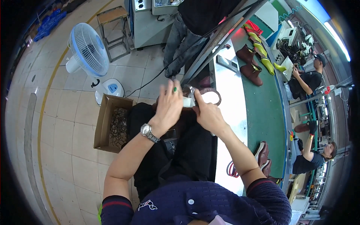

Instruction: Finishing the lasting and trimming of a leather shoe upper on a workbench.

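Note:
Above my lap is a brown shoe [218, 102] with a white area inside its brown edge. My right hand [210, 115] is closed around its middle, thumb on top and fingers mostly hidden beneath. Beside that thumb is a shiny, crumpled-looking patch [191, 96] whose kind I cannot make out. My left hand [168, 108] is over the shoe's left part, its fingers stretched out and their tips blurred by motion. It wears a green-stoned ring and a metal wristwatch [147, 130]. Whether the left palm touches the shoe is hidden.
A cardboard box [105, 125] of dark scraps stands left of my legs, with a blue-white fan [89, 48] beyond. On my right, a metal ledge [234, 112] borders a green conveyor [266, 108] bearing brown shoes [250, 73] and yellow-green shoe lasts [264, 56]. Other people work beyond it and ahead.

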Demonstrator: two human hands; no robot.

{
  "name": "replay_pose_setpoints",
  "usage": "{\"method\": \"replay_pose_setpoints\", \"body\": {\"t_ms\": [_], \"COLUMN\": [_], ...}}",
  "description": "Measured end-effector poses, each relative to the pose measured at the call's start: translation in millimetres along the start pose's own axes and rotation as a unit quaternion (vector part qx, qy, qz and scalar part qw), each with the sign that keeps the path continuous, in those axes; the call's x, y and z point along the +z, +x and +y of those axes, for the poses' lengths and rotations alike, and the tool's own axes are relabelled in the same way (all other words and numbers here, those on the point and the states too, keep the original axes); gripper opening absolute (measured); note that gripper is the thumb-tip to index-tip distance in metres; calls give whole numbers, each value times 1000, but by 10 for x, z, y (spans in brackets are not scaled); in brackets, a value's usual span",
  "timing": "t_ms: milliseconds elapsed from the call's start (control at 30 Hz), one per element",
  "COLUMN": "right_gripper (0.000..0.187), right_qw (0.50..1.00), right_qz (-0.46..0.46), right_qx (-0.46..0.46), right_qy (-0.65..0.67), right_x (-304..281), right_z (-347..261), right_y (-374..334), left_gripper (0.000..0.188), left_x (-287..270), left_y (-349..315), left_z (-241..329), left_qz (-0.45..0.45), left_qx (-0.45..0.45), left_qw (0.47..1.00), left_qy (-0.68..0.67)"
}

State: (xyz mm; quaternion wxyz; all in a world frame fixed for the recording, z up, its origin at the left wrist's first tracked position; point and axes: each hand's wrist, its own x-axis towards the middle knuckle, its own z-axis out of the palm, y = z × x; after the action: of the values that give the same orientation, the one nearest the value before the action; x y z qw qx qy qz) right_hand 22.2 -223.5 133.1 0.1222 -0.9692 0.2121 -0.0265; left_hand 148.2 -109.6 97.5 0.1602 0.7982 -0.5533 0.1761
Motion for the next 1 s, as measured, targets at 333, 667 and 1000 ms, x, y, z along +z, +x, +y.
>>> {"method": "replay_pose_setpoints", "body": {"t_ms": [333, 667, 1000], "right_gripper": [63, 51, 51], "right_qw": [999, 999, 978], "right_qz": [-32, 0, -131], "right_qx": [6, -18, 81], "right_qy": [23, 28, 143], "right_x": [-24, -95, -437], "right_z": [-136, 64, 174], "right_y": [105, 119, -421], "left_gripper": [49, 75, 111], "left_x": [64, 47, -234], "left_y": [-198, -248, -911], "left_z": [-195, -283, 24], "left_qz": [-4, -54, -2], "left_qx": [60, -19, -201], "left_qw": [997, 953, 879], "left_qy": [-41, -298, -432]}}
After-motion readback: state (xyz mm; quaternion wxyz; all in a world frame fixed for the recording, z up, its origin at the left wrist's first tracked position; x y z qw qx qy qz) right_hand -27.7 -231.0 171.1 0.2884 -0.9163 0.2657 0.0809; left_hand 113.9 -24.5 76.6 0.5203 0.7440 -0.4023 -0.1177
